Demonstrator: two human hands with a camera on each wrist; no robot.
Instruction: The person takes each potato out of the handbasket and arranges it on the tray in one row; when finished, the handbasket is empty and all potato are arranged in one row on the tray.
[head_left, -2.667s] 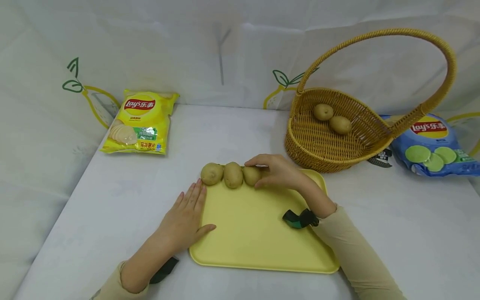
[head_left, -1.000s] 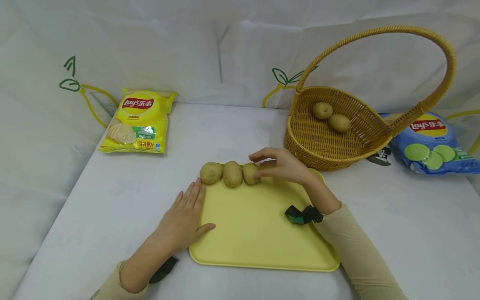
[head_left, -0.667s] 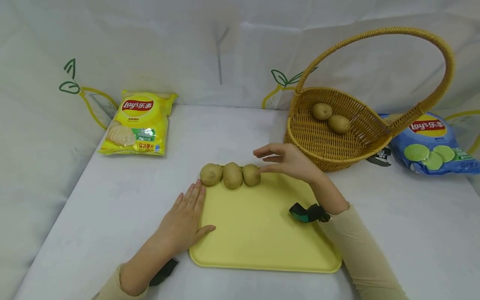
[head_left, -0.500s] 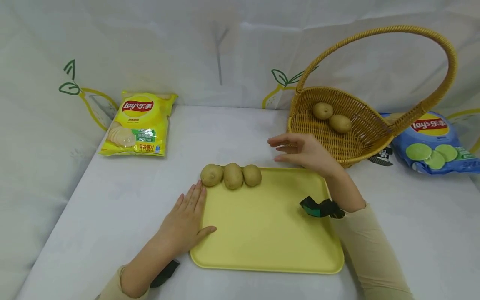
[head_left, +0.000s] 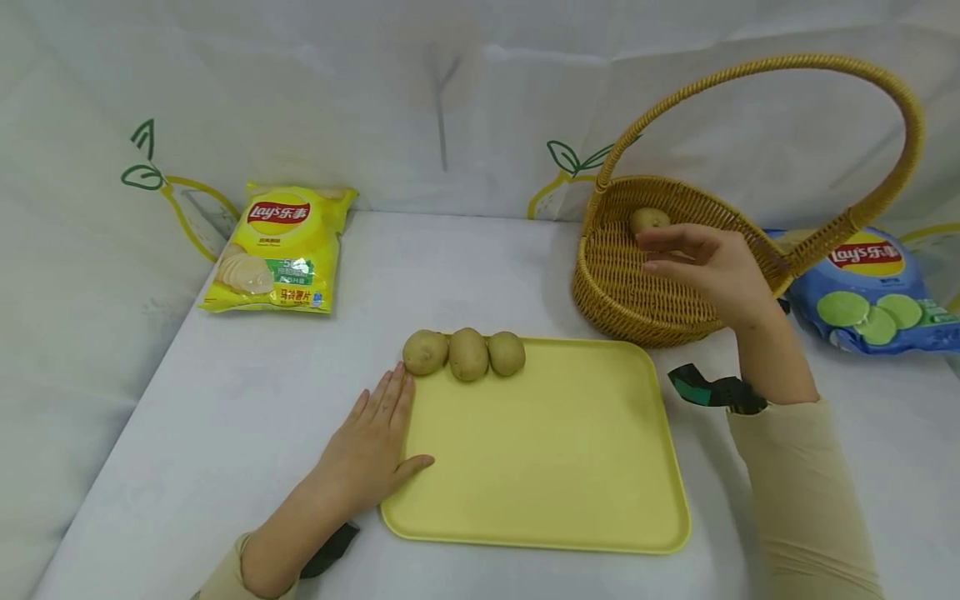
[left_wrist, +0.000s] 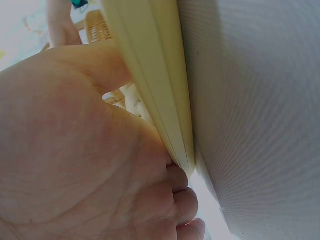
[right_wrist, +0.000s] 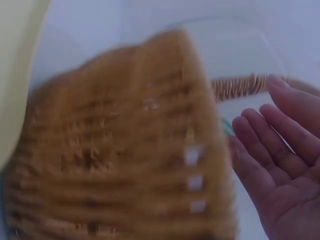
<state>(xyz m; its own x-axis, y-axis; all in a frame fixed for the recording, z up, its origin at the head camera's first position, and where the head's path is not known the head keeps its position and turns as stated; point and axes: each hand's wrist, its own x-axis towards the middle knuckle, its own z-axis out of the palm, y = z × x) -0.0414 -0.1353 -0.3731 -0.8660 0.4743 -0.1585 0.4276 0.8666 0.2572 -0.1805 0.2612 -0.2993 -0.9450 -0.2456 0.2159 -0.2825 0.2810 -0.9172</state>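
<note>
Three potatoes sit side by side along the back left edge of a yellow tray (head_left: 540, 450): a left one (head_left: 425, 352), a middle one (head_left: 468, 355) and a smaller right one (head_left: 507, 354). My left hand (head_left: 367, 454) rests against the tray's left edge, fingers straight, with the thumb over the rim. Over the wicker basket (head_left: 609, 308) hovers my right hand (head_left: 708, 271), fingers loosely bent and apart, holding nothing. One potato (head_left: 648, 219) shows inside the basket beyond the fingertips; the hand hides the other. In the right wrist view the bare palm (right_wrist: 295, 195) is beside the basket wall (right_wrist: 125, 130).
The basket's tall handle (head_left: 780, 62) arches above and right of my right hand. A yellow chip bag (head_left: 281, 246) lies at the back left, a blue chip bag (head_left: 862, 292) right of the basket. Behind them hangs a white cloth (head_left: 375, 100).
My right hand has let go of the right potato on the tray and moved right and away from me, over the basket. My left hand has stayed at the tray's edge.
</note>
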